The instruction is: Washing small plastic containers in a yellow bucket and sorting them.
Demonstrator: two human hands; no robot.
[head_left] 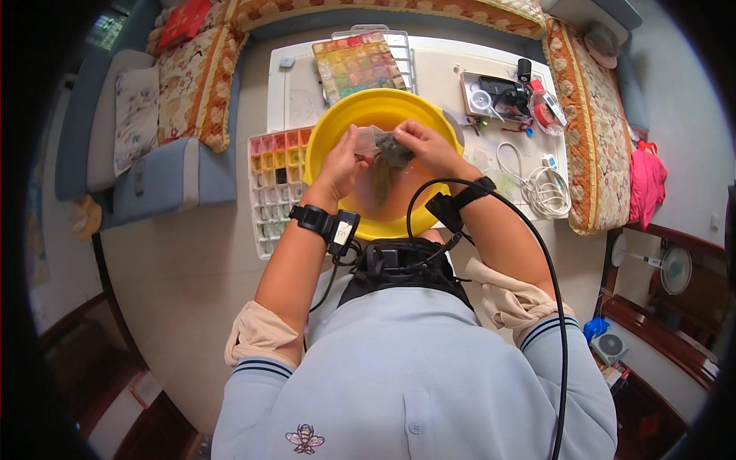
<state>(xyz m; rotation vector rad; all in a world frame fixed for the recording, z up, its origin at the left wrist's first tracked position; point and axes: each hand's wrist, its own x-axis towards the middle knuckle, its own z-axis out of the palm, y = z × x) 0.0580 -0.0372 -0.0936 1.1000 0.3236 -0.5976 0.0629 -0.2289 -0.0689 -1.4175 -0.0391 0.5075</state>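
Note:
A yellow plastic basin [328, 118] holding cloudy orange water lies before me, partly over the white table. Above the water, my left hand [343, 167] grips a small translucent plastic box [366, 141]. My right hand [425, 146] holds a wet grey cloth [394, 150] against or close beside the box; the exact contact is hidden by my fingers. Greenish-brown murk shows in the water below the cloth. Left of the basin lies a tray of paint compartments [265, 162] in red, yellow and paler colours. Behind the basin, a paint-stained, gridded sheet or lid [359, 64] leans on a white rack [402, 49].
The white table [428, 57] carries an open box of small items [468, 86], a black cylinder [524, 69], a red tape roll [545, 115] and a coiled white cable [546, 192] on the right. Cushioned seats surround it. A black cable loops over my right forearm.

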